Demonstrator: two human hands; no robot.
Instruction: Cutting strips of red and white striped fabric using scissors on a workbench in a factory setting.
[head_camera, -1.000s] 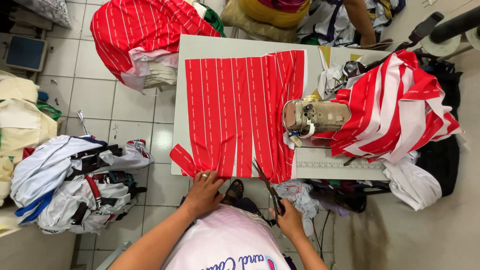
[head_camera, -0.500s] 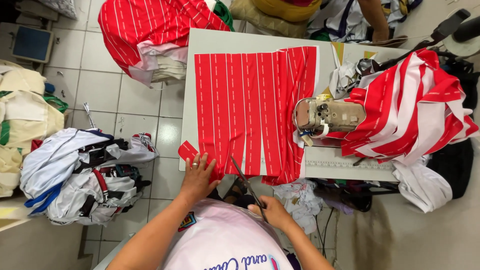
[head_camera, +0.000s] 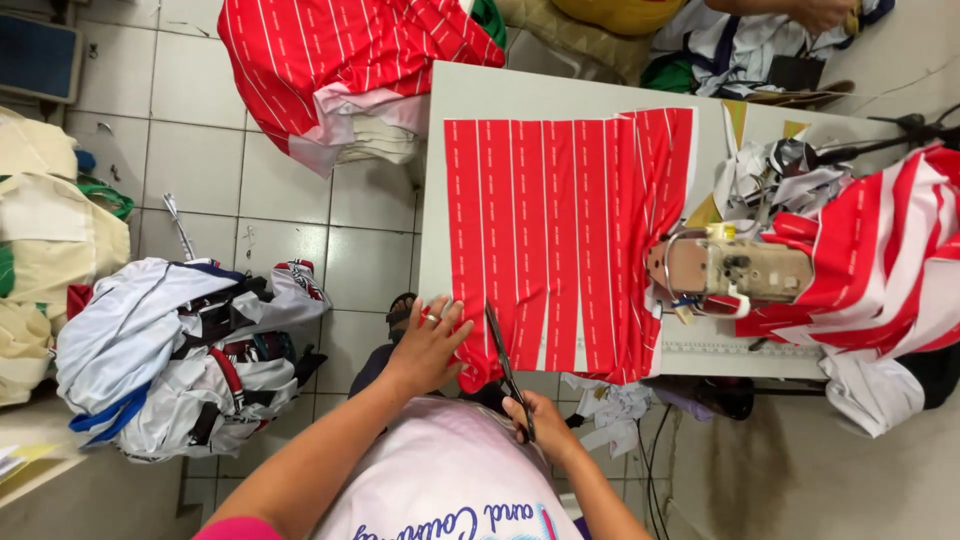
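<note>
A red fabric sheet (head_camera: 565, 230) with thin white lines lies on a pale table (head_camera: 520, 92), cut into several long strips along its near edge. My left hand (head_camera: 432, 340) lies flat, fingers spread, on the leftmost strip at the table's near edge. My right hand (head_camera: 540, 425) grips the handles of dark scissors (head_camera: 502, 350). The blades point away from me into the slit just right of that strip.
A beige sewing machine (head_camera: 735, 272) stands on the table's right, with red and white cloth (head_camera: 880, 260) heaped beside it. Piles of garments lie on the tiled floor at left (head_camera: 170, 350) and top (head_camera: 340, 60). Another person's arm (head_camera: 790, 10) shows at top right.
My left hand has slid along the near edge onto the leftmost strip. The scissors have come up from below the table edge into the slit. The camera has shifted, so the table now sits more to the right.
</note>
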